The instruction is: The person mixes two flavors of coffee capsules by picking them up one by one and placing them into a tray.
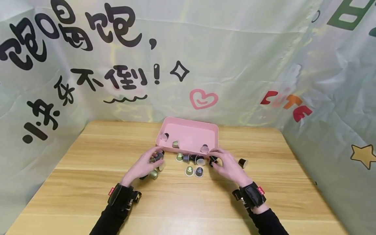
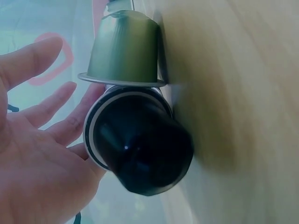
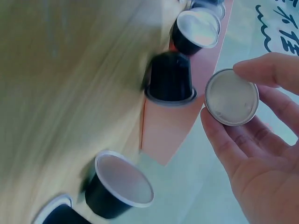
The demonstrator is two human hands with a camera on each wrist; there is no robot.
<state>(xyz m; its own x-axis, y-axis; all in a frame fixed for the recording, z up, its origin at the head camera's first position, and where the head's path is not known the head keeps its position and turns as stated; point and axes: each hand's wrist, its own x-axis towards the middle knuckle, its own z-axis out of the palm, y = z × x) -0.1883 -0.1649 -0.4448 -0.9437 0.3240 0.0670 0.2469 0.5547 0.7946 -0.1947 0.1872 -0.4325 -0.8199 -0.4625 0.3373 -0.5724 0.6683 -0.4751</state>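
Between the thumb and fingers of my right hand point(image 3: 266, 172), in the right wrist view, is a coffee capsule point(image 3: 232, 97) with its pale foil lid toward the camera. A black capsule point(image 3: 171, 77) stands beside it on the table, apart from the fingers. My left hand point(image 1: 144, 165) reaches over a cluster of capsules at the tray's front left corner. Its fingers look spread and relaxed in the left wrist view, behind a green capsule point(image 2: 124, 49) and a black capsule point(image 2: 145, 144); whether they touch these I cannot tell.
A pink tray point(image 1: 191, 129) lies at the back of the wooden table point(image 1: 182, 202), with three capsules inside. Several more capsules line its front edge, among them a green one point(image 1: 189, 171) and a dark one point(image 1: 199, 172). A black capsule point(image 1: 242, 163) lies farther right. Printed cloth point(image 1: 235, 65) hangs behind.
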